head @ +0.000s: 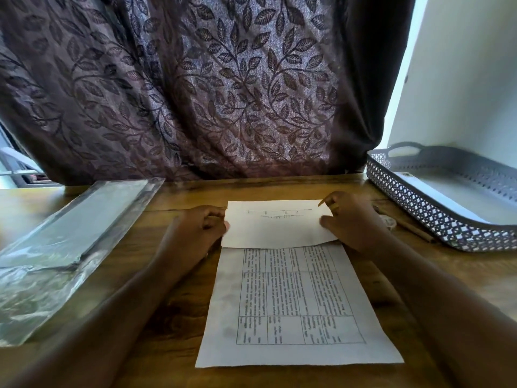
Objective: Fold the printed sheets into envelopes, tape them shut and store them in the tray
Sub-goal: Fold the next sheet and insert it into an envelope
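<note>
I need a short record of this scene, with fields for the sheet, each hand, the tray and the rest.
sheet: printed sheet on the table, far end folded toward the person
left hand: holds the folded end's left edge
right hand: holds the folded end's right edge
tray: lattice tray at right, white paper inside
rest: plastic packet at left

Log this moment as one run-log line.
step: folding | printed sheet: top part folded over | left hand: grips fold's left edge | right hand: pinches fold's right edge | tray: at right
</note>
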### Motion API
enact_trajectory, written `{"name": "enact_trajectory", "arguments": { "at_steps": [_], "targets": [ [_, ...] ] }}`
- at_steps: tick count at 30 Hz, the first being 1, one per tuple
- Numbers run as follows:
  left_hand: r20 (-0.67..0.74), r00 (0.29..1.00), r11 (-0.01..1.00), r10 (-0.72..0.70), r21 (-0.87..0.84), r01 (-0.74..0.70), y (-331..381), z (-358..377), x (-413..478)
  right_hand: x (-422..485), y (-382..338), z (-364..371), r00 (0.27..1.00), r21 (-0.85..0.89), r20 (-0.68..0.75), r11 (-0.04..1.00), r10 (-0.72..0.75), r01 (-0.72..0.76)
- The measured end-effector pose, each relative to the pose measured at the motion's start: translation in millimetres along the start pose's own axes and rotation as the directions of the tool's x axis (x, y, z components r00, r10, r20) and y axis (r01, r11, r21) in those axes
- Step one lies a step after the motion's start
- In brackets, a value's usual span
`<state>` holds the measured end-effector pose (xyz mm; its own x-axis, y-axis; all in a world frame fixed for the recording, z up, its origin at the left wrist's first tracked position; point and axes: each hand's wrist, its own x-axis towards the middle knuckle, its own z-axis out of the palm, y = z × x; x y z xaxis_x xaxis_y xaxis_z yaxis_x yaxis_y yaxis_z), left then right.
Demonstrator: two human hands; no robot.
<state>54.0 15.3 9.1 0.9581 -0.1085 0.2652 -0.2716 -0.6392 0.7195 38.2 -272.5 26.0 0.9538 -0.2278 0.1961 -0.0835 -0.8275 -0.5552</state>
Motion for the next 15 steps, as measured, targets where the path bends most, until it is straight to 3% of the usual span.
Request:
{"name": "enact_trajectory", "arguments": {
  "at_steps": [3, 10, 13, 15],
  "targets": [
    [-0.023, 0.999, 0.989, 0.036, 0.143, -0.032, 4.7, 2.0, -0.3, -4.3, 0.7, 3.3, 0.999, -0.147, 0.018, 0.988, -0.043, 0.046],
    [-0.027, 1.000, 0.983, 0.015, 0.182, -0.010, 6.7, 1.0, -1.5, -13.5, -8.4, 3.6, 0.996, -0.329, 0.045, 0.941, -0.073, 0.084],
    [-0.035, 0.999, 0.975, 0.030, 0.222, -0.021, 8.2, 1.5, 0.7, -16.1, -11.7, 2.8, 0.985, -0.346, -0.014, 0.925, -0.173, 0.158],
    [-0.003, 1.000, 0.955, 0.023, 0.295, -0.021, 7.8, 1.2, 1.5, -15.7, -14.6, 1.9, 0.957, -0.302, 0.047, 0.909, -0.288, 0.288]
  ]
}}
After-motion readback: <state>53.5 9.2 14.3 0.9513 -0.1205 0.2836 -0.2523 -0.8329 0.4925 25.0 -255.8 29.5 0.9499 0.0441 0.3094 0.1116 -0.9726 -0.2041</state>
